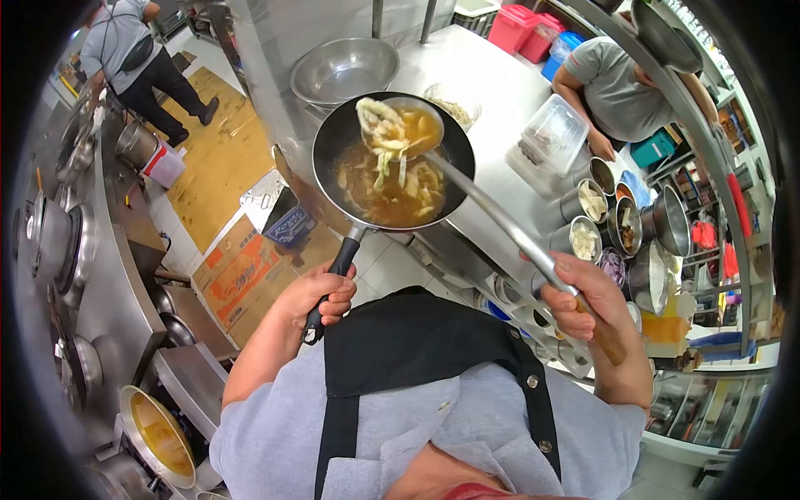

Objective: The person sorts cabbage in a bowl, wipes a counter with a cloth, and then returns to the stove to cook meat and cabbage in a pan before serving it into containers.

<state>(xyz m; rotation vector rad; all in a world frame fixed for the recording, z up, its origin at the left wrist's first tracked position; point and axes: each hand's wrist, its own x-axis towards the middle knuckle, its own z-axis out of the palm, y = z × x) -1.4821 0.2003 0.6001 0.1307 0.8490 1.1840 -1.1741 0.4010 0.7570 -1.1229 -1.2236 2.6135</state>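
A black frying pan [458,158] is held out in front of me, my left hand [321,298] wrapped round its black handle. Brown broth with pieces of vegetable [387,196] covers the bottom of the pan. My right hand [583,300] grips a long metal ladle [492,204] near its wooden end. The ladle's bowl is over the far side of the pan, heaped with broth and pale, leafy vegetables [387,129]. Some strips hang over the bowl's edge toward the broth.
A steel counter [475,75] runs ahead, bearing a large metal bowl [346,71], a clear plastic tub [554,133] and several ingredient pots [583,200]. One person [621,87] stands at the right, another [129,62] far left. A stove [75,250] lines the left.
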